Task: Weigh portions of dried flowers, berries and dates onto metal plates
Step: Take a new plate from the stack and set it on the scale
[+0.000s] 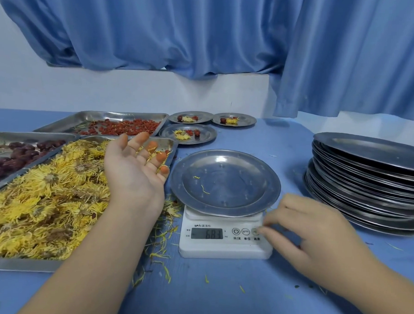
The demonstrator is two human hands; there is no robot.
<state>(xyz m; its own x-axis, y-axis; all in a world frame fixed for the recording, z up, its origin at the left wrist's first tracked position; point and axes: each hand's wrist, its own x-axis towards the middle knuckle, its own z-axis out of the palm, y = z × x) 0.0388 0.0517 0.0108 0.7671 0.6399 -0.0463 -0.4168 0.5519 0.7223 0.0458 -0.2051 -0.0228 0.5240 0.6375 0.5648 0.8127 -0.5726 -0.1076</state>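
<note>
Dried flowers: yellow heap filling the big steel tray at near left of the blue table, loose petals spilled off its right edge. Stack of empty metal plates at far right, well apart from the trays. Berry tray behind the flower tray, red berries in a thin layer. Date tray at far left, dark dates inside. One metal plate sits on the white scale at centre, just right of the flower tray; only a couple of petal strands on it. Display seems to read 683. Left hand hovers palm up over the flower tray's far right corner, fingers spread and relaxed, gripping nothing, a few petals stuck to them, fingertips stained orange. Right hand beside the scale, fingers loosely extended, holding nothing, one fingertip on the rightmost button. Three portioned plates behind the scale: two far, one nearer, each with flowers plus red bits.
</note>
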